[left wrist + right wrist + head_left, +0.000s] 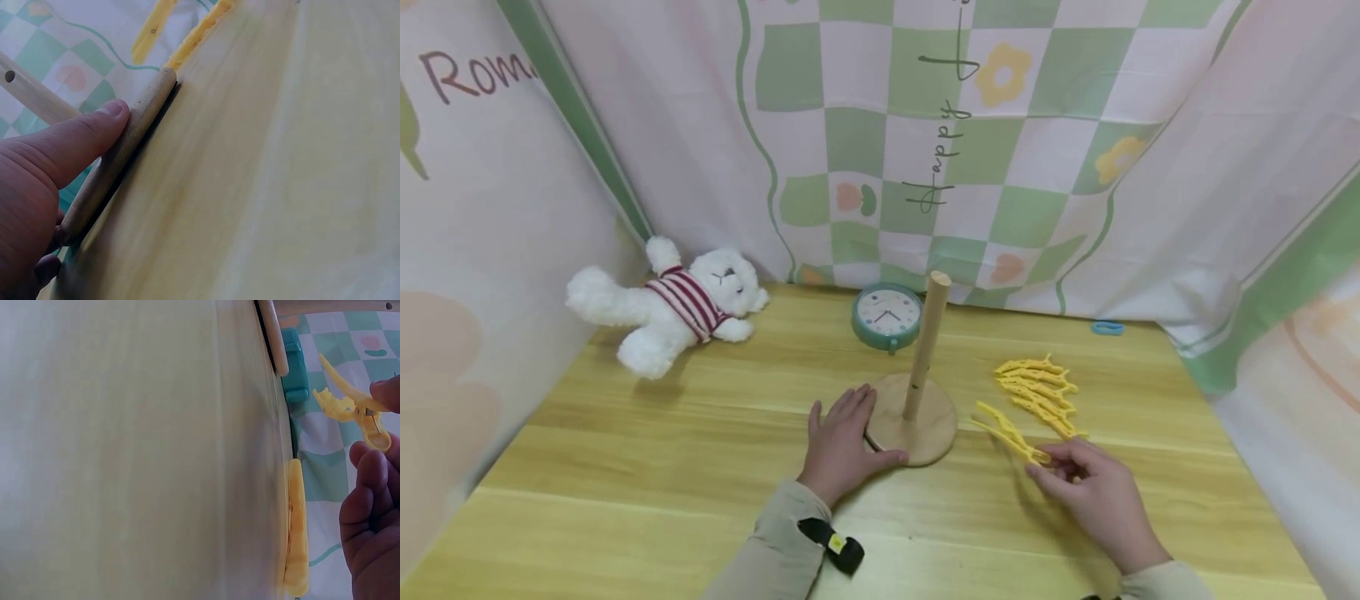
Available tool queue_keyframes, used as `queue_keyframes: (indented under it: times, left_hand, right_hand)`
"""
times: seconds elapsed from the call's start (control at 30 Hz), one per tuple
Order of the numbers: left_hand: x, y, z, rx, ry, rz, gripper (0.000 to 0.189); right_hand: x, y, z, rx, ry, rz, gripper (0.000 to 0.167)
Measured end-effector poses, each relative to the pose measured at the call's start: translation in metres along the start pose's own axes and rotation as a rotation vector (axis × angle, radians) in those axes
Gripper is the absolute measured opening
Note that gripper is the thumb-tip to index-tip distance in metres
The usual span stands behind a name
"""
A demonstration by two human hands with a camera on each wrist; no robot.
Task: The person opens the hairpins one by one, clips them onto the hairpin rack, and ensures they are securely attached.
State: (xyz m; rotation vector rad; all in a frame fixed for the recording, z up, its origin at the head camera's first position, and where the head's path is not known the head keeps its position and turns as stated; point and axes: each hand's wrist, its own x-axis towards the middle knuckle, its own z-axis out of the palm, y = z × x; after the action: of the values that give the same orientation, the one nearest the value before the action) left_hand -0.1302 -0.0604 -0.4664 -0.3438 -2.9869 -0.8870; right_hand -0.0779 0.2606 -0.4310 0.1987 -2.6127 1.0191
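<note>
A wooden stand has a round base (936,429) and an upright post (931,333) with small holes. My left hand (842,446) holds the base at its left and front rim, fingers along one side and thumb at the front. The left wrist view shows the thumb (84,137) against the rim. To the right of the stand, my right hand (1097,496) pinches a yellow branch-shaped spring clip (340,394) by its handle end. The clip's jaws are spread apart and point toward the post. Several similar yellow clips (1041,387) lie in a row just behind it.
A teal round clock (886,317) lies behind the stand. At the back left rests a white plush bear (688,304) in a striped shirt. A small blue object (1107,328) is by the back right edge. Patterned curtains (917,150) enclose the wooden table (647,492).
</note>
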Motion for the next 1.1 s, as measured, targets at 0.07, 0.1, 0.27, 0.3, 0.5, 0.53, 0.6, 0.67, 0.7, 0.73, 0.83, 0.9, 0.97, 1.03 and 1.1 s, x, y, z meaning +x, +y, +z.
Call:
queue_keyframes:
  times: [0.07,0.1,0.27,0.3,0.5,0.53,0.6,0.67,0.7,0.73,0.83,0.9,0.97,1.03,1.1]
  left_hand:
    - [0.000,0.000,0.000,0.002,-0.001,0.003,0.108]
    - [0.000,0.000,0.001,0.003,0.000,0.005,0.108]
    - [0.001,-0.001,0.001,0.004,0.000,0.007,0.108]
    - [0.000,-0.002,0.001,0.005,-0.001,0.007,0.108]
    - [0.001,-0.002,0.002,0.002,-0.003,0.008,0.108]
    - [0.001,-0.002,0.002,0.003,-0.003,0.008,0.108]
    - [0.001,-0.002,0.002,0.009,-0.003,0.008,0.109]
    - [0.001,-0.003,0.002,0.015,-0.002,0.008,0.109]
    - [0.001,-0.003,0.002,0.016,-0.001,0.009,0.109]
    - [0.001,-0.003,0.002,0.017,0.001,0.010,0.109]
    - [0.001,-0.004,0.003,0.015,0.006,0.012,0.109]
    - [0.001,-0.004,0.003,0.013,0.007,0.010,0.109]
    - [0.001,-0.004,0.003,0.013,0.007,0.010,0.109]
    - [0.001,-0.004,0.002,0.012,0.009,0.012,0.108]
    - [0.001,-0.003,0.002,0.012,0.007,0.013,0.108]
  right_hand:
    - [0.001,-0.001,0.002,0.010,-0.002,-0.009,0.022]
    - [0.002,-0.002,0.003,0.012,-0.004,-0.012,0.022]
    - [0.006,-0.007,0.008,0.015,-0.028,-0.007,0.022]
    - [0.007,-0.008,0.009,0.013,-0.036,0.000,0.021]
    - [0.012,-0.012,0.016,0.026,-0.059,0.013,0.020]
    - [0.013,-0.013,0.017,0.027,-0.063,0.013,0.020]
    - [0.015,-0.014,0.019,0.030,-0.071,0.010,0.020]
    - [0.017,-0.017,0.021,0.041,-0.076,0.005,0.020]
    - [0.018,-0.018,0.022,0.047,-0.077,0.001,0.020]
    - [0.019,-0.019,0.023,0.053,-0.077,-0.003,0.020]
    - [0.022,-0.022,0.026,0.073,-0.080,-0.014,0.019]
    - [0.024,-0.023,0.028,0.080,-0.086,-0.020,0.020]
    - [0.025,-0.024,0.030,0.083,-0.093,-0.022,0.020]
    - [0.027,-0.025,0.032,0.085,-0.099,-0.023,0.021]
    - [0.028,-0.026,0.034,0.082,-0.102,-0.019,0.020]
